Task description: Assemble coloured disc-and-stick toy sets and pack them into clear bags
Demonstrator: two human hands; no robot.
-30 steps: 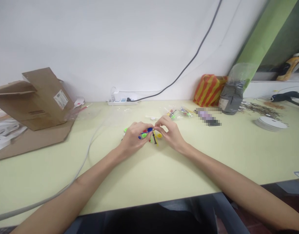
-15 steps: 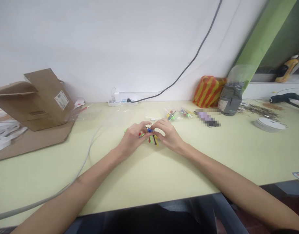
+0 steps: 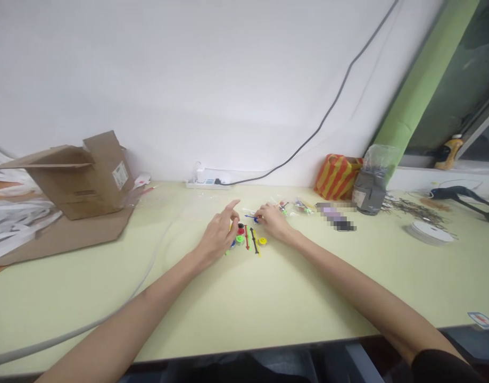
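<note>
From the head view, the left hand (image 3: 218, 236) is half open with its index finger raised, holding nothing, just beside a row of coloured plastic discs and sticks (image 3: 247, 238). The right hand (image 3: 273, 222) seems to pinch a small blue piece (image 3: 255, 218), though it's hard to be sure. More parts remain in clear bags (image 3: 304, 207) farther along the pale green table (image 3: 108, 298), with a cardboard box (image 3: 84, 178) at its left and a power strip (image 3: 206, 184) by the wall.

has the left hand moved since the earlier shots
Yes, leftward: against the white power strip, the left hand now sits further left, beside the small coloured plastic pieces.

purple item (image 3: 335, 216), blurred beyond naming
</note>
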